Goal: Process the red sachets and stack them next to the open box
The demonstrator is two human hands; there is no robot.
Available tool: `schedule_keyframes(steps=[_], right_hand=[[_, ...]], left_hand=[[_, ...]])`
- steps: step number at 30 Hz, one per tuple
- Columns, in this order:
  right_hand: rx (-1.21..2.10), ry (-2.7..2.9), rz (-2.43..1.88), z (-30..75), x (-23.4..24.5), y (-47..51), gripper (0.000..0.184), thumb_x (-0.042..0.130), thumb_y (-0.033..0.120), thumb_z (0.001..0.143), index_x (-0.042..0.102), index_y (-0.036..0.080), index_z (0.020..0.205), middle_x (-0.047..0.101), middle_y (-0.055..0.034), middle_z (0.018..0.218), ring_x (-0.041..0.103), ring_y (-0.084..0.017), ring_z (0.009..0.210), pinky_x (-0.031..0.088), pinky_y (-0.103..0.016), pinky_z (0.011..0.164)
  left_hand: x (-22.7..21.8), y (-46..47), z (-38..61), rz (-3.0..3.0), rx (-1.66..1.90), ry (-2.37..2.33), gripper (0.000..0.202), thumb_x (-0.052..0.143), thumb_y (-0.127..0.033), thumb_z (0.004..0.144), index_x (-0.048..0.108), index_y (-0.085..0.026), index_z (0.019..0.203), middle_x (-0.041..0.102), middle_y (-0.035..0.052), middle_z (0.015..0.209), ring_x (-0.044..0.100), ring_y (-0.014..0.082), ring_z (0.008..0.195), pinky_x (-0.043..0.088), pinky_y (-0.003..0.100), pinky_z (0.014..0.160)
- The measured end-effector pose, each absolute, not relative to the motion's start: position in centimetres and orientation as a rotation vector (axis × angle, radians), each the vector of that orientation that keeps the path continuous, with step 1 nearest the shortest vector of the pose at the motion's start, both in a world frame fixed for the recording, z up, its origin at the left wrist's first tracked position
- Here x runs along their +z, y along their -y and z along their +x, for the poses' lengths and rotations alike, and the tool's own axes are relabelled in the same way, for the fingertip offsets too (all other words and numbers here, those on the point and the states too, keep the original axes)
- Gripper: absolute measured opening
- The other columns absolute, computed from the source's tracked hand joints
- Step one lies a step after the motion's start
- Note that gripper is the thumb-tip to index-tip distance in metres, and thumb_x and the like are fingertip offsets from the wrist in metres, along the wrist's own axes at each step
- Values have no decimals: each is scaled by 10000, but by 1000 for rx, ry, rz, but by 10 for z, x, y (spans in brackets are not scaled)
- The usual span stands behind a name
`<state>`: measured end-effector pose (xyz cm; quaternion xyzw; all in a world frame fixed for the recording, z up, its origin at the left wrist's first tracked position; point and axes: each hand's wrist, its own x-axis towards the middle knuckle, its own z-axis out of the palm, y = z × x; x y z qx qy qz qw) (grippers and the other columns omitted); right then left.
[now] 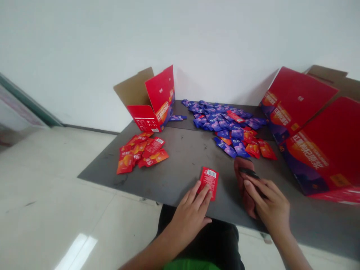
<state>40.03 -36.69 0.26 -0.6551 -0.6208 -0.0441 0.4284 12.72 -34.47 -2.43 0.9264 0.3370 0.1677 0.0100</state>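
Observation:
My left hand (191, 212) rests on the near edge of the dark grey table (180, 161), its fingers pressed on a single red sachet (210, 180) lying flat. My right hand (264, 198) is just to the right, fingers curled round a small dark object (249, 173) that I cannot make out. A pile of several red sachets (142, 150) lies at the left. A larger heap of purple and red sachets (225, 125) spreads across the back and right, just beyond my right hand.
An open red carton (153, 103) with a brown flap stands at the back left. Large red cartons (312, 131) lean along the right edge. A white wall is behind, pale floor to the left.

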Motion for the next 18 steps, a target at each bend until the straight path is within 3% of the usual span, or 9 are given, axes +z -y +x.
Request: schedule_keyframes(steps=[4,8,11,14,18], right_hand=[[-78,1430,-1696,410,-15,379,429,601,597,953,787,265,1149,718,-40,1013,693,-214,901,504,-330,781],[-26,1362,-1731,414,-16,376,565,564,723,900,802,249,1096,735,-50,1006,706,-248,912,502,-355,776],[25,1328,-1742,417,-17,374,618,556,776,859,807,250,1066,747,-54,1013,714,-263,902,507,-372,785],[66,1323,-1733,421,-21,374,610,576,780,829,806,269,1069,755,-50,1032,724,-274,909,522,-390,811],[68,1344,-1718,426,-26,375,581,559,757,837,801,289,1079,755,-57,1058,724,-316,952,542,-438,830]], left_hand=[[-31,347,124,3008,536,-1045,617,683,-423,970,496,-173,1502,518,93,1568,459,311,1457,452,433,1118],[-24,357,113,2989,759,-953,307,517,-296,1074,617,-237,1358,672,22,1408,635,203,1259,493,367,1010],[-17,359,100,2846,1021,-893,255,482,-254,1090,647,-222,1283,758,20,1248,702,157,1126,514,302,913],[-7,347,73,2675,1271,-1061,231,481,-284,1093,674,-208,1194,803,25,1022,742,130,862,524,250,778],[14,314,17,2323,1490,-1582,280,531,-400,1053,730,-206,1027,780,43,837,709,186,719,518,294,716]])
